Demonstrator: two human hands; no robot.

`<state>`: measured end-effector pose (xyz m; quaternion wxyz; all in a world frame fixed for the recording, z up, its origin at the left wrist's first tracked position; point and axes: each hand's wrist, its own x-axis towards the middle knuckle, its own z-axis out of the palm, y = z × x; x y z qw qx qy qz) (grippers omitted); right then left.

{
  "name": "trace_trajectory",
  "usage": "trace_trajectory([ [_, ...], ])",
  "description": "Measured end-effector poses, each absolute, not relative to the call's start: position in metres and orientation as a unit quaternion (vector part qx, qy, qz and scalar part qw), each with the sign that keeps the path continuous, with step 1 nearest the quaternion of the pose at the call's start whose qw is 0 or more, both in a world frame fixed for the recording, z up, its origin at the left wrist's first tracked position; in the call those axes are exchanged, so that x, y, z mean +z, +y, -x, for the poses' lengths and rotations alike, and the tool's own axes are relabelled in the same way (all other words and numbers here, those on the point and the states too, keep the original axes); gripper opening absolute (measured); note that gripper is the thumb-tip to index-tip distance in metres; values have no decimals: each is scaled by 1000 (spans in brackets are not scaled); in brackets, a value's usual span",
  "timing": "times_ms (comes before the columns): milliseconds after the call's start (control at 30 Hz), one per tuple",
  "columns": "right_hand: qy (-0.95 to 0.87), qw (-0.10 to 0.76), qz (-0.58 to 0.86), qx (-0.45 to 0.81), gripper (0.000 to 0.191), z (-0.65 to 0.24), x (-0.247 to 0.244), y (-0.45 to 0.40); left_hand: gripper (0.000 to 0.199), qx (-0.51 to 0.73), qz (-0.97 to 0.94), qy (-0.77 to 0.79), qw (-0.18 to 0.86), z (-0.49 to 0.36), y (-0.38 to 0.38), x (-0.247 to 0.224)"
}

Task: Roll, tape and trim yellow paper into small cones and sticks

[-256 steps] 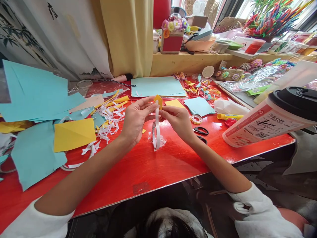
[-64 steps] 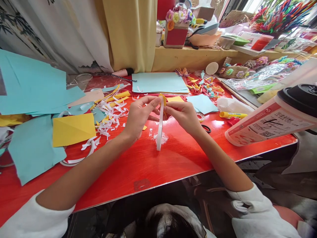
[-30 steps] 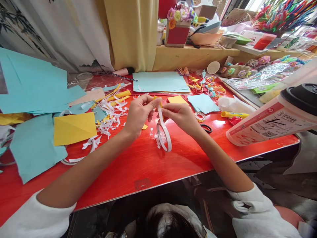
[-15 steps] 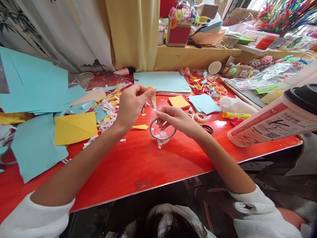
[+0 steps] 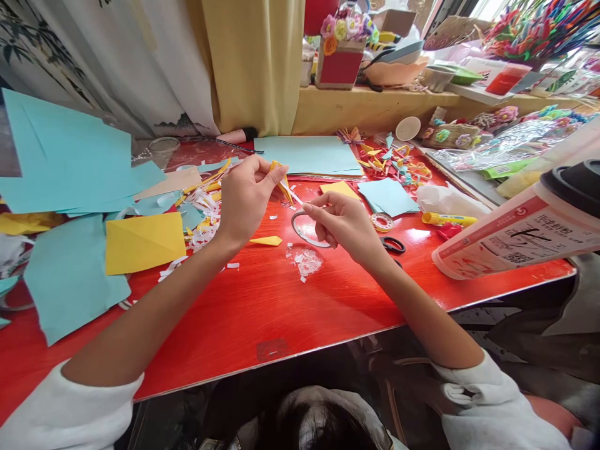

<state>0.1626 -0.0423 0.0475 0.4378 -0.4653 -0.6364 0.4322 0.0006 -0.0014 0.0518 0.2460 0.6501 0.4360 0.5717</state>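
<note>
My left hand (image 5: 248,199) is closed on a small folded yellow paper piece (image 5: 283,185), pinched between thumb and forefinger. To its right, my right hand (image 5: 344,224) pinches a thin white strip (image 5: 296,199) that reaches up to the yellow piece. A ring-shaped roll of tape (image 5: 300,232) hangs at my right hand, its right part hidden by the fingers. Below it, white scraps (image 5: 308,262) lie on the red table (image 5: 225,331). Another folded yellow piece (image 5: 266,240) lies flat just below my left hand.
Blue sheets (image 5: 75,275) and a yellow sheet (image 5: 145,244) cover the left side. Black-handled scissors (image 5: 392,245), a glue stick (image 5: 449,219) and a large cup (image 5: 510,228) stand or lie right. Coloured strips (image 5: 396,164) are heaped behind.
The tape ring has moved up and right, uncovering the white scraps. My hands are slightly farther apart, and the white strip shows between them.
</note>
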Motion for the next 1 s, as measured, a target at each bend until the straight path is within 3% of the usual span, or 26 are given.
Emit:
trace_trajectory([
  [567, -661, 473, 495, 308, 23, -152, 39, -50, 23, 619, -561, 398, 379, -8, -7, 51],
  [1000, -653, 477, 494, 320, 25, -154, 38, -47, 27, 594, -534, 401, 449, -9, -9, 56],
])
